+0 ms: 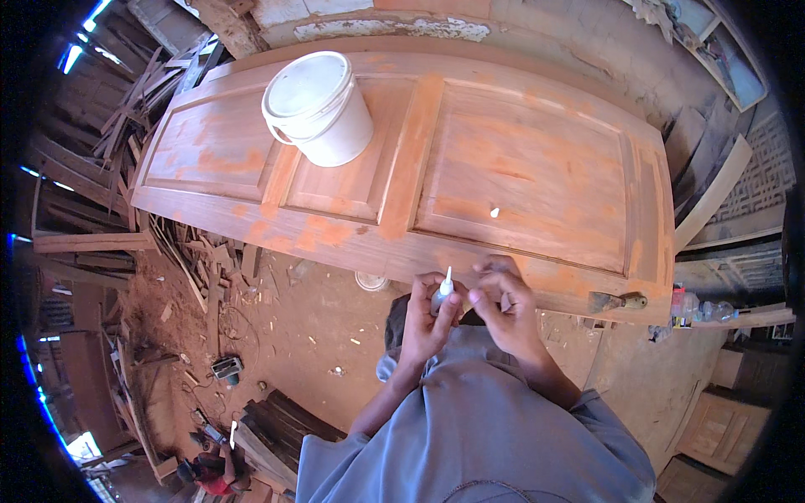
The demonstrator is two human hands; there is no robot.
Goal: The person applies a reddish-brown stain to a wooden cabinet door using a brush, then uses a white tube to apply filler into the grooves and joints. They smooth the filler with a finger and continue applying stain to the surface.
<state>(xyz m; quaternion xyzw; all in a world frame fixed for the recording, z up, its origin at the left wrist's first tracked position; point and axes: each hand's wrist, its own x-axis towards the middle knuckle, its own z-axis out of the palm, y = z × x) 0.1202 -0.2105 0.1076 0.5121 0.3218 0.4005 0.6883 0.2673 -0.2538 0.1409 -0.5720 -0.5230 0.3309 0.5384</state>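
My left hand (425, 318) is closed around a small bottle (445, 289) with a white neck and a thin pointed nozzle aimed upward. The fingers cover most of its body. Just to the right, my right hand (510, 312) is raised with bent fingers and the thumb apart from them; nothing shows in it. Both hands are at the near edge of a wooden panel door (520, 159) lying flat, with orange-brown patches on its surface. A small white piece (495, 213) lies on the door's large right panel, beyond my hands.
On the door stand a lidded white bucket (335, 126) and, at the near right, a putty knife (618, 301). Wood scraps (214, 260) litter the floor at left. A power tool (226, 367) lies there too. A person in red (220, 476) crouches at lower left.
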